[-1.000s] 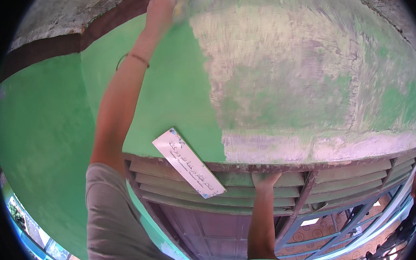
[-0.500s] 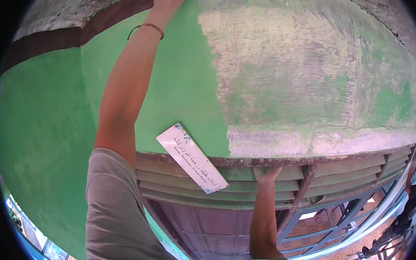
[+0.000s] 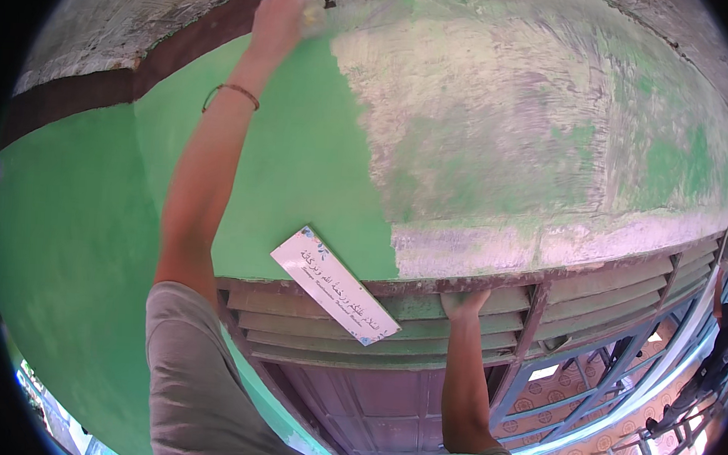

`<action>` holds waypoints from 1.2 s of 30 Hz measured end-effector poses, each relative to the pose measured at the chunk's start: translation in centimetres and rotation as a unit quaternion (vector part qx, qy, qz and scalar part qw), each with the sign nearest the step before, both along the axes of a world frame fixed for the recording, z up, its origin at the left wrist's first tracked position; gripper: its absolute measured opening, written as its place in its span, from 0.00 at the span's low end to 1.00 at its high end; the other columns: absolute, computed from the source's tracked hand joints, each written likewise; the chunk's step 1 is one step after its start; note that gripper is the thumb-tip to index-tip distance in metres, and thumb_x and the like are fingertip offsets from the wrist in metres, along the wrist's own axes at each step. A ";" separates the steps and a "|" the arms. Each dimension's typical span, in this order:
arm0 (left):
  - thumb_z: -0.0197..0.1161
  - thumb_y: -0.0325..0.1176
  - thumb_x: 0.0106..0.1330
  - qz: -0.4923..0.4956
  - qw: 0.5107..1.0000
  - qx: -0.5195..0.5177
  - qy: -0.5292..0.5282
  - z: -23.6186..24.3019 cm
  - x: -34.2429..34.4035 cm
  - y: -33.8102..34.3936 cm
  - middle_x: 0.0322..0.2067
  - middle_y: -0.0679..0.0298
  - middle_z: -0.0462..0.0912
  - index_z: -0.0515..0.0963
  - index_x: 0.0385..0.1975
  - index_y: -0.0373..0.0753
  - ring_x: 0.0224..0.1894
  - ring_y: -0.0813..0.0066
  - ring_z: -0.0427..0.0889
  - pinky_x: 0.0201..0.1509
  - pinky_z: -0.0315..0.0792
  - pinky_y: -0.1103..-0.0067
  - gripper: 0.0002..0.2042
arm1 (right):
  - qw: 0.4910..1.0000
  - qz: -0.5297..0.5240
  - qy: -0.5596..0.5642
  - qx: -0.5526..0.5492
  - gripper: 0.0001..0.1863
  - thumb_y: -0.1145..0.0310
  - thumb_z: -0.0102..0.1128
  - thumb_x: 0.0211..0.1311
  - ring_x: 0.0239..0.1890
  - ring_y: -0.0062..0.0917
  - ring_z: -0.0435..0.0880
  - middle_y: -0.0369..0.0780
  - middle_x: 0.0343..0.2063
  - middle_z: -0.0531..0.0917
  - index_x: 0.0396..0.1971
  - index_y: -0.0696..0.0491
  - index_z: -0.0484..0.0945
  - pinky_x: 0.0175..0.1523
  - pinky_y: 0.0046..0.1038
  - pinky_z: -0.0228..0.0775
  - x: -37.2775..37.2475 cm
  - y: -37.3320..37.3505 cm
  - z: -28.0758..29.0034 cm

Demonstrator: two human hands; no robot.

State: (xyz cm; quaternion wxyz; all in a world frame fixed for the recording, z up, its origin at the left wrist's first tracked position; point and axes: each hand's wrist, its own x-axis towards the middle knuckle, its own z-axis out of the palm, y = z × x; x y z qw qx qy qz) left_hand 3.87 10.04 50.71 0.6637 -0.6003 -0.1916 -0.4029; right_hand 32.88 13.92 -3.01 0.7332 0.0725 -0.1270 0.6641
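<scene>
High on the wall, my left hand [image 3: 276, 24] is closed on a small pale tool [image 3: 313, 21], blurred, at the boundary of the brown trim band [image 3: 190, 46] and the wall. Below it the wall is smooth green paint [image 3: 293, 165]; to its right stretches a rough, pale, patchy area [image 3: 495, 127]. My right hand [image 3: 465, 305] grips the upper frame of a wooden louvred vent [image 3: 593, 300], its fingertips partly hidden under the ledge. A white rectangular plaque [image 3: 335, 285] with lettering and blue floral corners hangs tilted left of that hand.
Under the vent are a mauve panelled door [image 3: 357, 406] and blue-framed windows [image 3: 578, 412]. At the right edge, a person in dark clothes [image 3: 715, 341] is up on a metal ladder or stand [image 3: 659, 446] over a patterned tiled floor. Rough ceiling [image 3: 110, 24] borders the top left.
My left hand moved up and rightward half a second ago and has now come back down and left. My right hand stays on the vent frame.
</scene>
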 end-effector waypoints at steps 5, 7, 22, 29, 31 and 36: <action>0.65 0.31 0.62 -0.013 0.999 0.011 -0.033 0.7 -3.0 -0.3 0.50 0.58 0.86 0.83 0.51 0.44 0.49 0.49 0.83 0.54 0.77 0.61 0.16 | 0.998 0.002 -0.034 -0.052 0.31 0.39 0.48 0.70 0.59 0.39 0.75 0.39 0.56 0.78 0.62 0.46 0.74 0.62 0.51 0.68 -1.0 -0.1 -0.7; 0.65 0.33 0.62 -0.028 0.998 -0.053 -0.038 -2.9 0.5 -0.2 0.50 0.57 0.85 0.83 0.51 0.44 0.49 0.50 0.83 0.55 0.77 0.61 0.16 | 1.000 -0.007 -0.030 -0.006 0.32 0.38 0.47 0.69 0.61 0.40 0.73 0.39 0.57 0.77 0.63 0.46 0.72 0.64 0.52 0.66 0.1 1.5 -1.8; 0.62 0.34 0.65 0.084 0.988 -0.024 -0.130 -1.5 -0.6 -1.4 0.46 0.57 0.86 0.82 0.57 0.49 0.46 0.50 0.85 0.48 0.78 0.59 0.19 | 0.999 0.019 -0.015 -0.027 0.37 0.38 0.44 0.72 0.67 0.42 0.68 0.42 0.65 0.70 0.70 0.48 0.67 0.70 0.52 0.61 -1.3 0.7 -1.4; 0.66 0.35 0.62 0.104 0.985 0.017 -0.134 -1.3 -1.3 -0.9 0.46 0.57 0.87 0.83 0.52 0.46 0.47 0.50 0.84 0.50 0.79 0.60 0.17 | 1.000 0.027 -0.008 -0.014 0.36 0.39 0.44 0.72 0.66 0.42 0.70 0.42 0.65 0.72 0.69 0.48 0.67 0.70 0.51 0.62 -1.0 0.3 -0.7; 0.66 0.34 0.62 0.117 0.976 -0.038 -0.179 -1.6 0.5 -1.0 0.46 0.56 0.86 0.83 0.49 0.44 0.47 0.49 0.84 0.50 0.79 0.59 0.15 | 0.999 0.011 -0.028 -0.033 0.35 0.39 0.44 0.72 0.66 0.42 0.70 0.42 0.65 0.72 0.69 0.48 0.67 0.70 0.51 0.62 -0.9 0.1 -0.9; 0.65 0.35 0.62 0.063 0.987 -0.062 -0.134 -4.2 2.1 -2.1 0.45 0.54 0.87 0.84 0.47 0.42 0.46 0.46 0.84 0.49 0.79 0.57 0.14 | 0.998 0.013 -0.009 -0.064 0.35 0.40 0.44 0.73 0.65 0.41 0.71 0.42 0.64 0.72 0.69 0.48 0.67 0.68 0.50 0.63 -0.5 -0.7 0.3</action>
